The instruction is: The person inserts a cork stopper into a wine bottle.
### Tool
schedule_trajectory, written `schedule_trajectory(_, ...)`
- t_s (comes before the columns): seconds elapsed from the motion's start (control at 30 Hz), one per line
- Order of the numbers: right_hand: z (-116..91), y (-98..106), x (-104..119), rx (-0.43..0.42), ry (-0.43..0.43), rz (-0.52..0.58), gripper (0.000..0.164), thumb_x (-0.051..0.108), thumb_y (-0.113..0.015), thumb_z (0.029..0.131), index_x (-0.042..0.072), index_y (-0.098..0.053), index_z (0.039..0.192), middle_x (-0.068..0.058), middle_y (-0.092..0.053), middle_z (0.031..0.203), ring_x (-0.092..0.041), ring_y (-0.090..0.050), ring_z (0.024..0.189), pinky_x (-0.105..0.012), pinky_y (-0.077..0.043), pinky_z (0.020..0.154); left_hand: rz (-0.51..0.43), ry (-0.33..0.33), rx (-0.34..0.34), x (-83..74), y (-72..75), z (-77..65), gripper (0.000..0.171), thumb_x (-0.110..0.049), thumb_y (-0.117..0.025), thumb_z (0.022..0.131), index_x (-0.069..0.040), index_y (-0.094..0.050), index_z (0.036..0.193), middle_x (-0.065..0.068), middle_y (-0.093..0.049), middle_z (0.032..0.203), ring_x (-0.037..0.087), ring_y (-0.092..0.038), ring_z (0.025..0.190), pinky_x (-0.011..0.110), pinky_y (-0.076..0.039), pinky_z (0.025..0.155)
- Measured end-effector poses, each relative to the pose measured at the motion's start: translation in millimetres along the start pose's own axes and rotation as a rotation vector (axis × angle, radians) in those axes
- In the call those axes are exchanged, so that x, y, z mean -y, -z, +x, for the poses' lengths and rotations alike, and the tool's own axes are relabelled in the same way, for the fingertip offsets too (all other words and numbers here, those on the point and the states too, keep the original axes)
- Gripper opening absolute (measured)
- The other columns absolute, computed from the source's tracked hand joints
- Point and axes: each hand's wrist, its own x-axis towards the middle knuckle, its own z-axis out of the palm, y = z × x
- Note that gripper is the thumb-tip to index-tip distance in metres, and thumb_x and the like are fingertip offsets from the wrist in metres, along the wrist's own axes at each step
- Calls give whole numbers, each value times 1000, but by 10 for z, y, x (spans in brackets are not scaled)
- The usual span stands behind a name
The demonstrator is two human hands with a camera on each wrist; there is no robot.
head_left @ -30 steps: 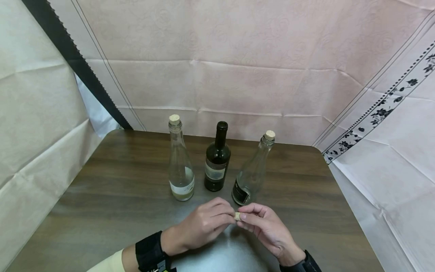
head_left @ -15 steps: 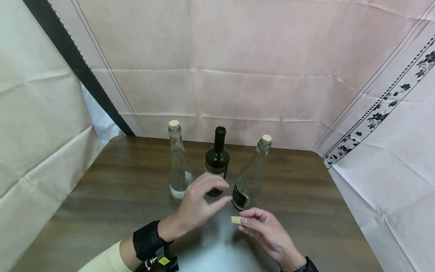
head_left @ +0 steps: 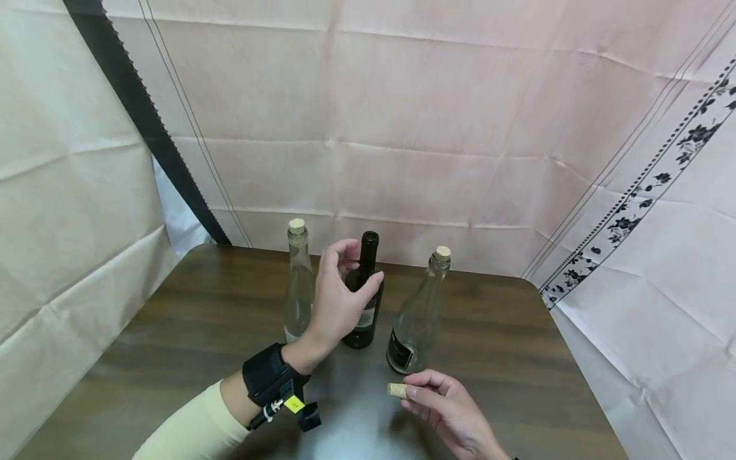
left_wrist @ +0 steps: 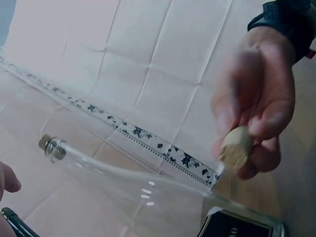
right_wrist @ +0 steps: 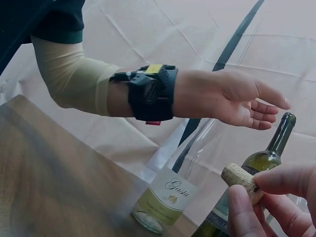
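My right hand (head_left: 443, 412) pinches a pale cork (head_left: 397, 390) between thumb and fingers, low over the table in front of the right-hand bottle. In the left wrist view the cork (left_wrist: 237, 148) shows its round end. The left hand (head_left: 332, 303) is raised beside a dark green wine bottle (head_left: 369, 254), thumb and fingers spread around its neck area. The right wrist view shows a gap between that hand (right_wrist: 237, 101) and the mouth of the dark bottle (right_wrist: 282, 129). No cork shows above the dark bottle's mouth.
A clear bottle with a white label (right_wrist: 168, 197) stands at left, partly behind my left hand. At right is a clear, black-labelled bottle (head_left: 418, 313). Both carry corks in their tops. The wooden table (head_left: 172, 358) ends at a hanging pale cloth (head_left: 414, 128).
The left hand has let go of the cork and moved up and forward to the dark bottle's neck. My right hand keeps the cork at about the same place.
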Motion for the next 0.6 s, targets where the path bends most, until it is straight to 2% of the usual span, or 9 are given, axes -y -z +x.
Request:
schedule_trajectory(0.17, -13, 24, -33, 50, 34, 26, 20, 1, -62, 101, 13, -74, 112, 3, -75, 111, -7, -74, 100, -22, -60, 95, 52, 56, -10, 59, -18, 93, 64, -12, -79, 91, -1, -45, 143, 21, -50, 137, 32, -50, 126, 50, -47, 107)
schedule_trajectory(0.37, -18, 42, -57, 52, 21, 41, 22, 0, -61, 101, 15, -75, 109, 3, -76, 109, -7, -75, 98, -21, -60, 93, 96, 142, 40, 134, -53, 181, 65, -15, -78, 93, -4, -42, 146, 16, -50, 135, 34, -53, 124, 49, -49, 110)
schedule_trajectory(0.6, -21, 47, -49, 47, 14, 44, 20, 1, -62, 101, 14, -75, 109, 2, -76, 109, -7, -75, 98, -22, -60, 93, 136, 191, 59, 177, -95, 262, 60, -17, -78, 93, -7, -45, 143, 14, -54, 129, 33, -60, 117, 49, -52, 107)
